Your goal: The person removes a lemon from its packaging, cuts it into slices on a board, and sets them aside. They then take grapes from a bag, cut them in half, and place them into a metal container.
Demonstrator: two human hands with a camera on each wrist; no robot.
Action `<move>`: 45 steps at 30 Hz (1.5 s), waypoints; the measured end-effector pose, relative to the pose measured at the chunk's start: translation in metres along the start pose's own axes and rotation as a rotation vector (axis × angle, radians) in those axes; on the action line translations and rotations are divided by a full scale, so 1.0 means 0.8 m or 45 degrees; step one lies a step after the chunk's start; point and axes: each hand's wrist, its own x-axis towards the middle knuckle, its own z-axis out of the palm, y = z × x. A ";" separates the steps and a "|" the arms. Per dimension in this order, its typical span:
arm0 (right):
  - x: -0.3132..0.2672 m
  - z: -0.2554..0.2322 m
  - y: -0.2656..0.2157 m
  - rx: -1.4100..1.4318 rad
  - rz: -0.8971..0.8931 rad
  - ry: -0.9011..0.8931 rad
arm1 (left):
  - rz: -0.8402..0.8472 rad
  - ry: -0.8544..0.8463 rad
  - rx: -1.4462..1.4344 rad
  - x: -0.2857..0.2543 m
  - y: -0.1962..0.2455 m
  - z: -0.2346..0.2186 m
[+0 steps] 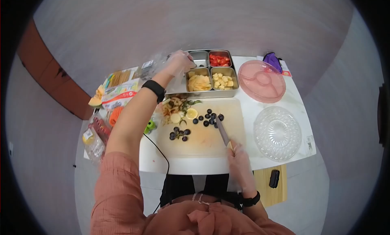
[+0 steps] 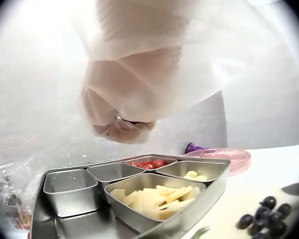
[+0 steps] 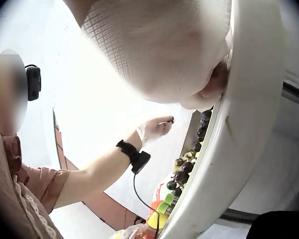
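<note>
My gloved left hand point(image 1: 181, 62) is raised over the back left of a metal tray point(image 1: 215, 93) of small bins. Its fingertips pinch a small dark grape point(image 3: 171, 119), mostly hidden by the fingers in the left wrist view. Below it, one bin holds pale fruit slices point(image 2: 157, 201); others hold yellow chunks point(image 1: 222, 81) and red pieces point(image 1: 219, 60). My gloved right hand point(image 1: 240, 166) grips a knife point(image 1: 222, 131) by its handle, at the cutting board's point(image 1: 203, 149) right side. The blade tip reaches loose dark grapes point(image 1: 211, 122); a second group point(image 1: 178, 133) lies left.
A lemon half point(image 1: 191, 113) and peelings point(image 1: 172, 107) lie on the board. To the right are a pink divided dish point(image 1: 262, 90) and a clear ridged plate point(image 1: 278, 133). Skewers point(image 1: 120, 77) and packages point(image 1: 118, 95) crowd the left; a cable point(image 1: 162, 153) crosses the front edge.
</note>
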 end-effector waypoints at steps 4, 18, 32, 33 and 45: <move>0.002 -0.006 -0.005 0.083 0.237 -0.034 | 0.241 0.068 0.301 0.080 -0.019 0.042; 0.002 -0.017 -0.028 0.116 0.492 -0.099 | 0.636 -0.202 0.726 0.185 -0.080 0.110; -0.001 -0.007 -0.004 0.258 0.452 -0.040 | 0.442 -0.546 -0.192 -0.113 0.017 0.046; -0.001 -0.010 -0.010 0.333 0.506 -0.035 | 0.636 -0.484 -0.103 -0.119 0.007 0.066; -0.026 -0.007 -0.012 0.617 0.433 0.182 | 0.557 -0.487 -0.093 -0.106 0.019 0.065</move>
